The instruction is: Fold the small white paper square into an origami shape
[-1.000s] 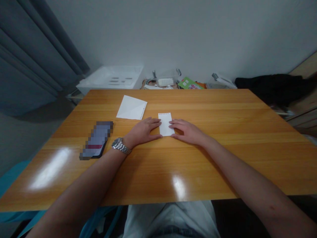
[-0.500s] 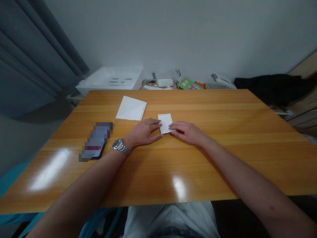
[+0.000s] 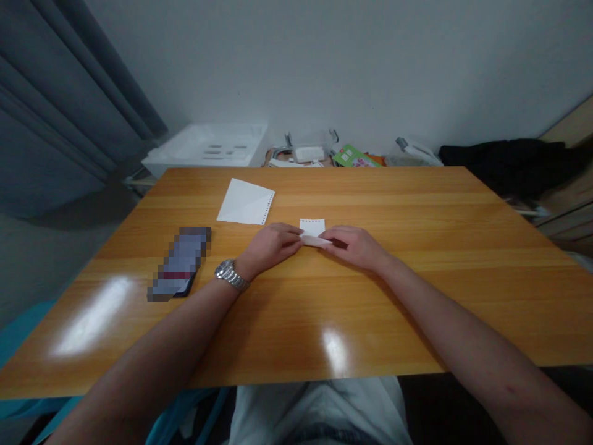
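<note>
Pinching one paper slip at the middle of the table, left hand and right hand clamped on its lifted near edge, one larger sheet beyond, one phone leftward, open room toward right edge.

Glossy wooden table, matt paper slip, metal watch

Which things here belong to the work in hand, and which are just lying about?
In hand: small perforated paper, pinched by left hand and right hand.
Lying about: larger white sheet, phone, clutter behind the table.
</note>
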The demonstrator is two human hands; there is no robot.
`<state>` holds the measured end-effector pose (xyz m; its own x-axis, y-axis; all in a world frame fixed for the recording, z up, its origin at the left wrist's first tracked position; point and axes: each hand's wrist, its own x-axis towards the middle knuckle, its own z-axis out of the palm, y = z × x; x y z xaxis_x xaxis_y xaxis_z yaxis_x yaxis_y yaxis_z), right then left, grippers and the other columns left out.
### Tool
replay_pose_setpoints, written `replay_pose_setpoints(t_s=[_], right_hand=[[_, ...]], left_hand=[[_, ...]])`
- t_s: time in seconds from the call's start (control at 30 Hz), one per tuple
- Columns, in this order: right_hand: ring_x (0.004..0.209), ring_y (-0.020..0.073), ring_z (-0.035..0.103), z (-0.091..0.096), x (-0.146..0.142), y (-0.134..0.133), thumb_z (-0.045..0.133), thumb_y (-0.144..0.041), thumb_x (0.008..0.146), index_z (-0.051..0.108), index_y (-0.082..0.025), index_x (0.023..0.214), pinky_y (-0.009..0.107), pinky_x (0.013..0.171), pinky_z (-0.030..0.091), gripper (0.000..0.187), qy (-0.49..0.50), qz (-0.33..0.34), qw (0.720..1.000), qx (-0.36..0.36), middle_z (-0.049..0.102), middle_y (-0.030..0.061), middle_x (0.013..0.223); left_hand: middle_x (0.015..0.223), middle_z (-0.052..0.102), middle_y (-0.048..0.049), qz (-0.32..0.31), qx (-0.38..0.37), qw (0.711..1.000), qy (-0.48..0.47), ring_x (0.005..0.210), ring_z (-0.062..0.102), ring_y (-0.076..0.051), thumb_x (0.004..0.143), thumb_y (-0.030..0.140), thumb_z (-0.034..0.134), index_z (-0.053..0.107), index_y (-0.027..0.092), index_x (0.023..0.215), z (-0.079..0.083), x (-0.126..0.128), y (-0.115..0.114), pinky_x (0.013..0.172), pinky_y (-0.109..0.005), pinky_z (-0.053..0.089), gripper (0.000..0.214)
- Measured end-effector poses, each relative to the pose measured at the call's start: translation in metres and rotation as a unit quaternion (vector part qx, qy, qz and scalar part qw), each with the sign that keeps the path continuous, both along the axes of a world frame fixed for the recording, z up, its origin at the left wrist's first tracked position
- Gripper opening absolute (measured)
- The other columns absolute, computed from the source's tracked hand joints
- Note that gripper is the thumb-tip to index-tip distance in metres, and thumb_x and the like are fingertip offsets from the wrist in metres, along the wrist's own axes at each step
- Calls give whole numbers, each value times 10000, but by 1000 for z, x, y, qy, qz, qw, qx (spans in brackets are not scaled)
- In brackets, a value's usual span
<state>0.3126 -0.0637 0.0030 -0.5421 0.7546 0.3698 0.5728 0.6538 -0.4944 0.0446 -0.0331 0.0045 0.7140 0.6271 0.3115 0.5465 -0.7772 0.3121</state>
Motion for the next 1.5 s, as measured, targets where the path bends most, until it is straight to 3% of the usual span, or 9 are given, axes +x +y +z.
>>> replay_pose_setpoints(t_s=[0.23,0.4,0.53,0.6,0.7,0.9,1.1,1.3,1.5], right_hand=[[780,213,682,-3,-1,2,565,-405,982,725,-211,977,325,706,495,252,33,-75,996,-40,764,52,910],[745,196,671,-4,-4,3,588,-401,961,705,-217,984,309,686,490,219,69,-94,991,-58,759,41,908],[748,194,671,-6,-8,4,597,-383,957,702,-221,971,307,693,493,194,76,-103,990,-63,756,39,898],[768,199,671,-8,-10,5,607,-365,953,704,-221,970,313,710,497,174,75,-110,990,-53,750,43,901],[808,209,669,-10,-13,6,620,-335,947,702,-214,990,330,745,504,152,77,-119,989,-37,740,59,936],[868,228,642,-10,-12,9,616,-300,953,696,-199,970,361,784,503,131,43,-106,993,-8,693,75,954],[1083,281,613,-20,-9,12,665,-308,925,704,-214,1028,462,968,498,145,17,-109,993,31,650,114,1156],[1148,316,577,-26,-9,12,698,-347,901,694,-210,1157,509,1030,473,290,-14,-137,990,20,609,133,1202],[1142,299,565,-23,-9,10,715,-340,889,699,-204,1136,481,1043,465,282,-14,-139,990,1,598,118,1172]], left_hand=[[1005,732,-86,5,-11,999,-38,946,683,-217,1011,342,514,743,189,860,1,6,-4,887,-375,552,314],[1250,669,-104,10,-45,996,-72,1072,666,-217,1015,371,510,704,177,776,-2,8,-6,972,-385,544,364],[1276,664,-109,44,-76,992,-95,1119,657,-232,986,363,554,682,178,1124,-7,9,-5,1016,-412,534,264],[1310,654,-120,60,-79,990,-105,1191,633,-244,968,346,578,545,164,1367,-9,10,-5,1063,-425,509,440],[1432,588,-139,51,-62,993,-86,1307,570,-259,983,335,547,419,147,1492,-11,10,-4,1142,-446,443,557],[1405,615,-123,32,-46,997,-47,1302,569,-261,995,336,520,474,139,1465,-11,10,-2,1143,-436,433,511],[1486,552,-115,16,-24,999,-23,1381,499,-273,989,316,515,483,170,1467,-9,12,-5,1190,-469,375,501],[1381,610,-126,10,-31,999,-19,1287,550,-274,986,320,523,528,161,1415,-7,12,-5,1136,-455,414,457],[1333,605,-132,1,-32,999,-31,1248,548,-285,986,346,532,555,177,1380,-4,11,-5,1109,-464,419,429]])
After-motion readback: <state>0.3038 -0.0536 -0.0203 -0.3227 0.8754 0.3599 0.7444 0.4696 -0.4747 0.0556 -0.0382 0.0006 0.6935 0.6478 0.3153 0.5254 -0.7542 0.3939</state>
